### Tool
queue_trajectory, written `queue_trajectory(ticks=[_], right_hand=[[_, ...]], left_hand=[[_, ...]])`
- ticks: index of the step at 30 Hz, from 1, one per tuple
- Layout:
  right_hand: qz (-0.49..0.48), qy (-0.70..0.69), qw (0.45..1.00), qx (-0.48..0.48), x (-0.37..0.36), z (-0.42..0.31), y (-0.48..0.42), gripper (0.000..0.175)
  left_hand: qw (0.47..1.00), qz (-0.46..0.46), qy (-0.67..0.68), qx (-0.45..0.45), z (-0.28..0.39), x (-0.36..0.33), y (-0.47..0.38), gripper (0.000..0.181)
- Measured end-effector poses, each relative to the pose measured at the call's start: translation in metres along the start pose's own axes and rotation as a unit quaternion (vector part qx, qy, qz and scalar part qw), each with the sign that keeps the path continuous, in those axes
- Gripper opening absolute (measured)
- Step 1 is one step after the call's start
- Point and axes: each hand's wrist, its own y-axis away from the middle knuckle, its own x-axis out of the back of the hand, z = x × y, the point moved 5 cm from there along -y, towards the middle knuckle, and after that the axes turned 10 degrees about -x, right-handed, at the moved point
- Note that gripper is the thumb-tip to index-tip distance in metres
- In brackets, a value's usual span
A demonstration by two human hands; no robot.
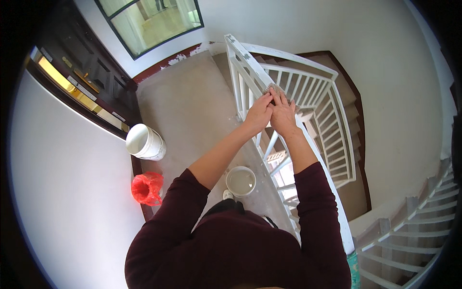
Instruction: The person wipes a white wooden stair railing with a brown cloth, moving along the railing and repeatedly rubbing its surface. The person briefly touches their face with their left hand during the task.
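Note:
Both hands rest side by side on the white handrail (251, 64) of a stair railing. Under my right hand (284, 115) lies a crumpled grey-brown cloth (275, 87), pressed onto the rail's top; its edges show past the fingertips and beside the hand. My left hand (259, 112) touches the right one, its fingertips at the near edge of the cloth. How firmly the fingers grip the cloth is hidden. Grey worn patches mark the rail beyond the hands. A round white bucket of cloudy liquid (241, 181) stands on the floor below my forearms.
A white plastic bucket (153, 144) and a red plastic bag (147, 188) stand by the left wall. A dark door (90, 68) is ajar at the upper left. Stairs (348, 108) descend beyond the railing. Green material (353, 269) covers the rail's near end.

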Motion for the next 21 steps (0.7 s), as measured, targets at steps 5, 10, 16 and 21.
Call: queue_trajectory(ticks=[5, 10, 16, 21], right_hand=[[-0.011, -0.05, 0.999, 0.011, -0.008, -0.001, -0.036, 0.036], [-0.042, -0.135, 0.984, 0.112, 0.011, 0.02, -0.026, 0.044], [-0.099, -0.204, 0.954, 0.197, 0.057, 0.041, 0.038, 0.048], [-0.107, -0.218, 0.947, 0.213, 0.068, 0.05, 0.059, 0.05]], left_hand=[[1.0, -0.021, 0.003, -0.019, -0.013, 0.022, -0.02, 0.058], [0.99, -0.003, -0.114, -0.086, -0.005, 0.017, -0.018, 0.046], [0.99, -0.005, -0.123, -0.064, 0.046, -0.015, 0.032, 0.047], [0.995, 0.01, -0.102, -0.018, 0.061, -0.031, 0.05, 0.048]])
